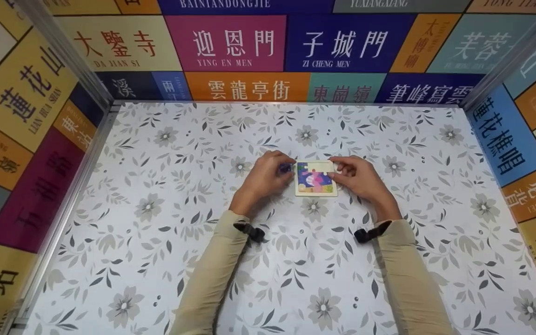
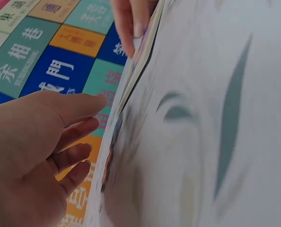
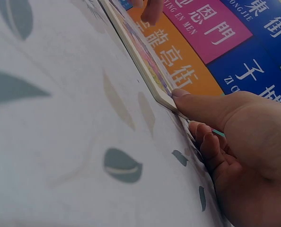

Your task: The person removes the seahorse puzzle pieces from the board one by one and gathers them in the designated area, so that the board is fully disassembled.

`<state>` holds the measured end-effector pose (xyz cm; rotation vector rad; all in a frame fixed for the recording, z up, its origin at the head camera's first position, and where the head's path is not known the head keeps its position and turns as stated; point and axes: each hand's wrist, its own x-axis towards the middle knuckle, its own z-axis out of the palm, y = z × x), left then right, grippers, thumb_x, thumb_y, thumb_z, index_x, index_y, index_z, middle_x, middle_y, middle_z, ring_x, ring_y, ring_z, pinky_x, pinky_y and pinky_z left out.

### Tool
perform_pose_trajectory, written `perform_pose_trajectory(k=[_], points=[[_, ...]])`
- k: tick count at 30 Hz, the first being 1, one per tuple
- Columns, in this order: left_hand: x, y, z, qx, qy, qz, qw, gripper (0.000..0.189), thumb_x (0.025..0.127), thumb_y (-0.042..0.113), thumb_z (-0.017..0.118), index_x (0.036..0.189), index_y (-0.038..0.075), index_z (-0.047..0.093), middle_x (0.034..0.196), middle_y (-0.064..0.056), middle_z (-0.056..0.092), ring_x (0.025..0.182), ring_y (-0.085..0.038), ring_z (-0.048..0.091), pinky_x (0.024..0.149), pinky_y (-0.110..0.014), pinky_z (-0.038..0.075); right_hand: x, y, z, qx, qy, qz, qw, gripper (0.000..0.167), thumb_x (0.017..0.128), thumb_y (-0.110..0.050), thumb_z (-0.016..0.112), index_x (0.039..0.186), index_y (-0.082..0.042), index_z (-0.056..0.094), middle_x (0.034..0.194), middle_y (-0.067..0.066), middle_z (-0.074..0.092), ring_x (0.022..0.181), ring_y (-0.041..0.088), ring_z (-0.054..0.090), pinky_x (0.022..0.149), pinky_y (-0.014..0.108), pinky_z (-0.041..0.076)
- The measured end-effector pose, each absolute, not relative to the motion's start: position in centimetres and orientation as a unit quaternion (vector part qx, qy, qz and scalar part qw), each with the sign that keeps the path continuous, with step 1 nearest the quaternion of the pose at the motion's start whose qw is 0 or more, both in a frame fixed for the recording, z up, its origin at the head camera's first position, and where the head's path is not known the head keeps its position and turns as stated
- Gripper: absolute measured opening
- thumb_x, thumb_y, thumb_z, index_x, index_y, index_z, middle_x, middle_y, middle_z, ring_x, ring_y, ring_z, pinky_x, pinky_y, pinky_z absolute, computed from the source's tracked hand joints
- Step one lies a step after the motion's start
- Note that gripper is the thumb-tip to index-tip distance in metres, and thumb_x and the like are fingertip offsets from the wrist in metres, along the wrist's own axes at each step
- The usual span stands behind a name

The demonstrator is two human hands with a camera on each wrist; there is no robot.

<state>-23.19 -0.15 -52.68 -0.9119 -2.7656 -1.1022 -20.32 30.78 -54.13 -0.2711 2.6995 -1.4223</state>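
A small square jigsaw puzzle (image 1: 314,179) in a cream frame lies on the table, with pink, blue and yellow pieces in it and a bare cream strip along its far side. My right hand (image 1: 361,177) grips its right side, thumb on the edge and index finger at the far corner. In the right wrist view the thumb (image 3: 197,106) presses on the frame's corner. To the left of the frame, my left hand (image 1: 268,177) has its fingers loosely bent around dark blue loose puzzle pieces (image 1: 285,166), which lie flat on the table.
A white cloth with grey leaves and flowers covers the table (image 1: 156,256). Panels with coloured blocks and large characters stand along the back (image 1: 235,44), left (image 1: 30,177) and right (image 1: 524,153) sides. Dark straps with small black devices (image 1: 254,232) sit at both wrists.
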Motion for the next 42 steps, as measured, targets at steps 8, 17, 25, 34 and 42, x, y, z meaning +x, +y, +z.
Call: perform_pose_trajectory(k=[8, 17, 25, 34, 42], points=[[-23.0, 3.2, -52.8, -0.263, -0.918, -0.294, 0.035, 0.032, 0.100, 0.025, 0.077, 0.129, 0.010, 0.078, 0.125, -0.008, 0.076, 0.117, -0.028, 0.070, 0.104, -0.043, 0.056, -20.4, 30.9, -54.1, -0.079, 0.883, -0.462, 0.033, 0.049, 0.098, -0.024, 0.082, 0.144, -0.012, 0.070, 0.113, 0.014, 0.066, 0.088, 0.015, 0.058, 0.074, 0.017, 0.048], [-22.8, 3.4, -53.1, -0.251, -0.928, -0.272, 0.038, 0.033, 0.098, 0.029, 0.081, 0.127, 0.013, 0.079, 0.122, -0.006, 0.075, 0.114, -0.028, 0.070, 0.100, -0.045, 0.058, -20.4, 30.9, -54.1, -0.076, 0.883, -0.461, 0.049, 0.048, 0.099, -0.024, 0.082, 0.145, -0.014, 0.070, 0.114, 0.014, 0.066, 0.091, 0.020, 0.058, 0.075, 0.019, 0.048], [-22.8, 3.2, -52.9, -0.256, -0.925, -0.279, 0.038, 0.033, 0.098, 0.031, 0.081, 0.126, 0.013, 0.079, 0.121, -0.006, 0.076, 0.113, -0.029, 0.070, 0.100, -0.046, 0.057, -20.3, 30.8, -54.1, -0.073, 0.880, -0.467, 0.048, 0.048, 0.099, -0.025, 0.082, 0.144, -0.014, 0.070, 0.114, 0.013, 0.065, 0.090, 0.018, 0.058, 0.075, 0.019, 0.048], [-22.8, 3.1, -52.6, -0.271, -0.928, -0.252, 0.046, 0.031, 0.097, 0.033, 0.082, 0.122, 0.015, 0.082, 0.117, -0.003, 0.080, 0.108, -0.028, 0.070, 0.095, -0.047, 0.057, -20.2, 31.1, -54.3, -0.083, 0.882, -0.463, 0.038, 0.047, 0.099, -0.024, 0.081, 0.144, -0.012, 0.070, 0.113, 0.015, 0.066, 0.089, 0.017, 0.057, 0.075, 0.018, 0.047], [-22.7, 3.1, -52.3, -0.263, -0.939, -0.216, 0.045, 0.030, 0.098, 0.038, 0.081, 0.123, 0.021, 0.083, 0.119, 0.002, 0.082, 0.109, -0.026, 0.070, 0.095, -0.049, 0.056, -20.4, 30.8, -54.2, -0.079, 0.878, -0.470, 0.043, 0.048, 0.098, -0.023, 0.082, 0.143, -0.013, 0.070, 0.113, 0.015, 0.065, 0.088, 0.016, 0.057, 0.074, 0.018, 0.048]])
